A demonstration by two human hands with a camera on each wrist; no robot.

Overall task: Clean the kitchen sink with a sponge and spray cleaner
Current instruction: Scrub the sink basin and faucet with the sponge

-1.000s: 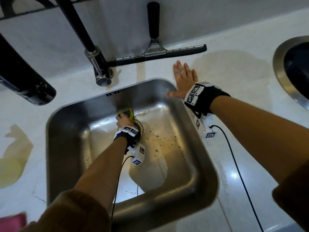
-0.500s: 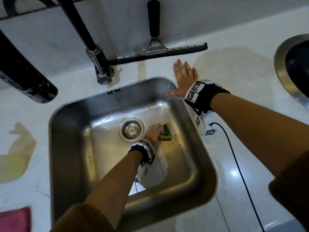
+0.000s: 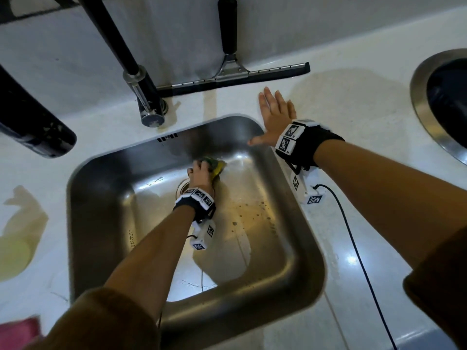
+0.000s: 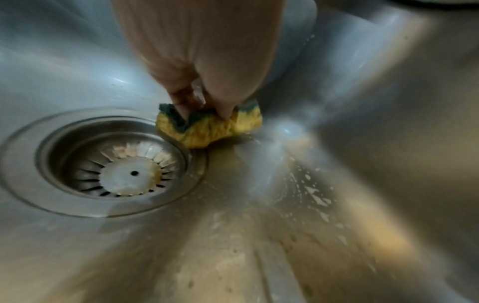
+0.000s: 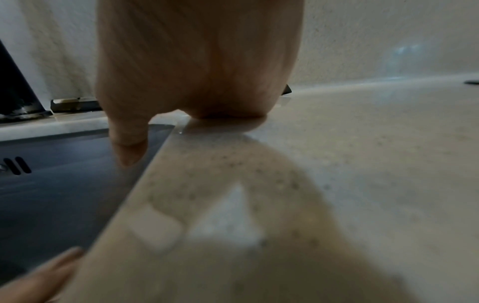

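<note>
The sponge (image 3: 215,165) is gripped by the curled fingers of the left hand (image 3: 199,175) at the sink's (image 3: 101,223) back wall, at twelve o'clock from the drain (image 4: 103,164). The right hand (image 3: 275,117) is laid flat, fingers straight, on the surface (image 3: 353,109) at the sink's two o'clock corner.

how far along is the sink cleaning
Partway. Done: cleaner looks applied, since foamy droplets speckle the sink floor. In hand: the left hand grips the sponge and scrubs at the back wall beside the drain, while the right hand rests flat on the counter. Left: brownish residue on the floor, then probably a rinse.
</note>
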